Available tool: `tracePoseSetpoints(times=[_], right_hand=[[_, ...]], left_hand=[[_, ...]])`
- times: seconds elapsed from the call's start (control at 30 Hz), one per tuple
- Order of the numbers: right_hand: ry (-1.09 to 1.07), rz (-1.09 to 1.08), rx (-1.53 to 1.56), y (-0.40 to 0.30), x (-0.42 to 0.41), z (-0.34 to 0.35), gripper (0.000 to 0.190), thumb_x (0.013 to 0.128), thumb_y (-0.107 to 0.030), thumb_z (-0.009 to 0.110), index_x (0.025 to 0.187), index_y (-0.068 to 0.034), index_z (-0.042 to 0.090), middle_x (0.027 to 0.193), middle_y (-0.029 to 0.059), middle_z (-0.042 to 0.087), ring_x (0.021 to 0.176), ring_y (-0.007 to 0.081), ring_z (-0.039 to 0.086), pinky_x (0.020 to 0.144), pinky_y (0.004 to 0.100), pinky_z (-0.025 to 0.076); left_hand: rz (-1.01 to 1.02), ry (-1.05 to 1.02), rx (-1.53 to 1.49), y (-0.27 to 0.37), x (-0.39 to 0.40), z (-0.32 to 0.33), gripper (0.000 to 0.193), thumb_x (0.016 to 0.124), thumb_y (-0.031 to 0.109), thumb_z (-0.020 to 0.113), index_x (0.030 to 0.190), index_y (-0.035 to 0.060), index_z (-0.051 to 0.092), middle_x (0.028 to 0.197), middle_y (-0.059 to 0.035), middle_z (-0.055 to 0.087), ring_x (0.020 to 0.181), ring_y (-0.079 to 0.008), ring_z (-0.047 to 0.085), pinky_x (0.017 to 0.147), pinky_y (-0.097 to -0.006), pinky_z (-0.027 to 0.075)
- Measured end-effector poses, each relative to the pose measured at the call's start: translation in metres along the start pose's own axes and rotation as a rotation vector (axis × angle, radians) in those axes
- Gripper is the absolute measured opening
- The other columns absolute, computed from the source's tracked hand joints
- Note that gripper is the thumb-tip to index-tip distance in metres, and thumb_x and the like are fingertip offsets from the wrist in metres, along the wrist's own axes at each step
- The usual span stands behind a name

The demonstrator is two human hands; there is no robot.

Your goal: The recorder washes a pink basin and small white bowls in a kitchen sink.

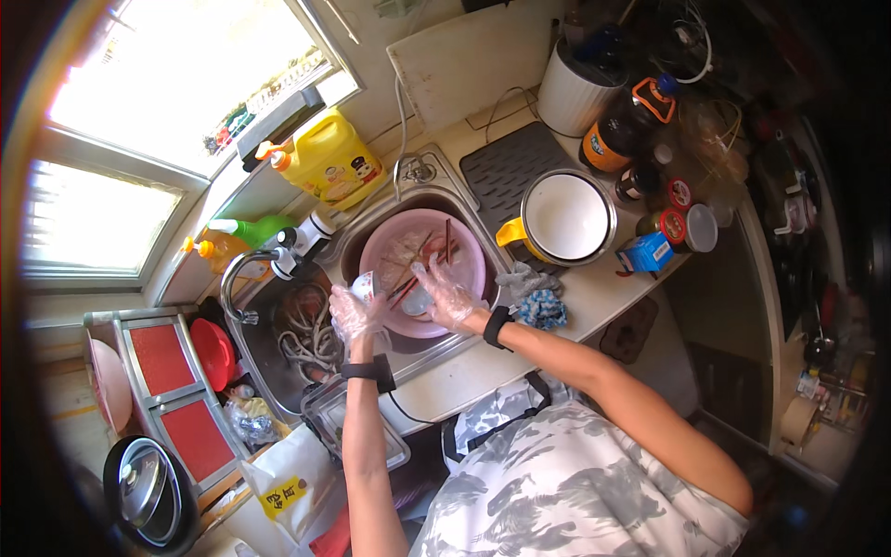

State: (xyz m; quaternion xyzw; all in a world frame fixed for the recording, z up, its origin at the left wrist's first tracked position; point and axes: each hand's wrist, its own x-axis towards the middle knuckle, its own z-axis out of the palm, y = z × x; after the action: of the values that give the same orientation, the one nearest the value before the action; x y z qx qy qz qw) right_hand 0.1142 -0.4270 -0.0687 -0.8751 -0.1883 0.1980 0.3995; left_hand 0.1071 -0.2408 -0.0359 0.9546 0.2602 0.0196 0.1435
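A pink plastic basin point(476, 245) sits in the right bowl of a steel sink and holds water. Several dark chopsticks point(449, 240) slant in it, some leaning on the basin's wall. My left hand point(355, 313), in a clear plastic glove, grips a small white bowl with a red pattern point(364, 285) at the basin's left rim. Over the basin's near right side is my right hand point(445, 296), gloved likewise, fingers spread and nothing plainly held. Just beside its fingers, a pale rounded dish point(415, 301) shows low in the basin, partly hidden.
Left of the basin, the other sink bowl point(261, 348) holds a coiled whitish hose point(306, 348) under a chrome faucet point(240, 278). A yellow jug point(334, 160) stands behind. To the right are a white pot with a yellow handle point(567, 216), a blue cloth point(543, 310) and several bottles and jars.
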Motion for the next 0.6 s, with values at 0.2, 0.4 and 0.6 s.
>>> tracePoseSetpoints(times=[0.2, 0.4, 0.6], right_hand=[[0.110, -0.257, -0.221, 0.011, -0.043, -0.019, 0.053, 0.074, -0.011, 0.048, 0.126, -0.005, 0.036, 0.129, 0.0269, 0.029, 0.120, 0.0414, 0.030, 0.096, 0.0496, 0.029], [0.127, -0.059, -0.664, 0.036, -0.111, -0.071, 0.037, 0.078, -0.010, 0.043, 0.115, -0.005, 0.046, 0.121, 0.0210, 0.041, 0.114, 0.0398, 0.038, 0.089, 0.0492, 0.037], [0.134, 0.047, -0.453, 0.105, -0.119, -0.058, 0.022, 0.076, -0.007, 0.047, 0.098, -0.006, 0.050, 0.102, 0.0219, 0.046, 0.090, 0.0376, 0.050, 0.074, 0.0464, 0.044]], left_hand=[[-0.402, -0.219, -0.751, -0.064, 0.016, 0.047, 0.052, 0.067, 0.023, 0.070, 0.104, -0.0009, 0.042, 0.094, -0.0155, 0.053, 0.069, -0.0241, 0.059, 0.038, -0.0303, 0.047], [-0.465, -0.496, -1.368, -0.084, 0.016, 0.053, 0.057, 0.068, 0.020, 0.069, 0.110, -0.0053, 0.040, 0.100, -0.0147, 0.054, 0.076, -0.0272, 0.058, 0.072, -0.0359, 0.048], [-0.679, -0.507, -1.783, -0.025, -0.004, 0.026, 0.048, 0.070, 0.015, 0.065, 0.110, -0.0036, 0.044, 0.106, -0.0156, 0.051, 0.091, -0.0318, 0.055, 0.079, -0.0506, 0.047]])
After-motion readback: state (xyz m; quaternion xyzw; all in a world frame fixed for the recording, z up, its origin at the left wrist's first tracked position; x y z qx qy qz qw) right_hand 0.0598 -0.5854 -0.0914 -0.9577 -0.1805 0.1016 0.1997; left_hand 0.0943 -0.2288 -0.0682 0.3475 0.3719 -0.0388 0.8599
